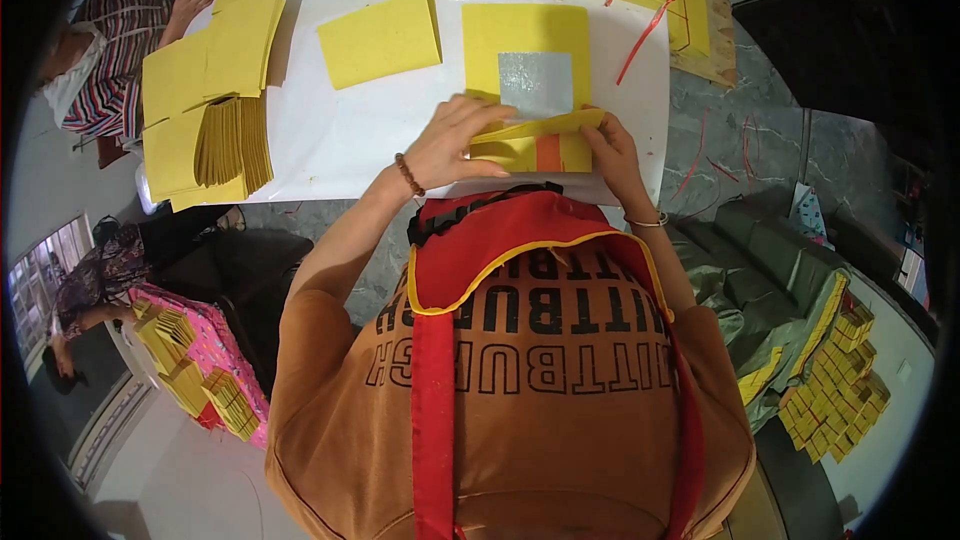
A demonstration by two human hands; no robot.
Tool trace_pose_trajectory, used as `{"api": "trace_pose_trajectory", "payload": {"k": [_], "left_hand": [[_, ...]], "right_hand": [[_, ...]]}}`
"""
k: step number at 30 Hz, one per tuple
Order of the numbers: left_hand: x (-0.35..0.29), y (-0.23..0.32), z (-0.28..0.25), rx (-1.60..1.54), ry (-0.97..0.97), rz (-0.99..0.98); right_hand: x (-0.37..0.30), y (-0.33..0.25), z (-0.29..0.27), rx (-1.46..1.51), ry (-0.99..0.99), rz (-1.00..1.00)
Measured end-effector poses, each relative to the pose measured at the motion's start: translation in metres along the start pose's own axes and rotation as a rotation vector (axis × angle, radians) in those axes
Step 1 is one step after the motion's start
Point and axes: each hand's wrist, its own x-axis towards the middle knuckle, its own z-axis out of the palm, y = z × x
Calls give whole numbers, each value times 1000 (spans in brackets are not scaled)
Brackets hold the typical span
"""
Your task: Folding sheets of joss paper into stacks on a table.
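Note:
A yellow paper sheet (525, 25) with a silver foil square (538, 80) lies at the table's front edge. Its near part is lifted and bent over into a fold, where an orange-red patch shows. My left hand (455, 140) is closed on the left end of this fold, thumb low and fingers above. At the other end, my right hand (614, 152) pinches the fold's edge between thumb and fingers. Left of the sheet lies a flat yellow paper piece (380, 40), touched by neither hand.
Stacks of yellow paper (235, 145) stand along the white table's (340, 140) left side, more at its far edge. Red strings (650, 30) hang over the right corner. One person (110, 50) stands at the left, another (95, 275) behind. Tied yellow bundles (835, 390) pile up at right.

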Motion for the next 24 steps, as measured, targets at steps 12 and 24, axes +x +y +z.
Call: {"api": "trace_pose_trajectory", "payload": {"k": [12,24], "left_hand": [[-18,-9,2,490,136,252],[2,-25,29,-166,222,-632]], "right_hand": [[1,-42,2,-961,-50,-795],[15,-36,22,-334,66,-50]]}}
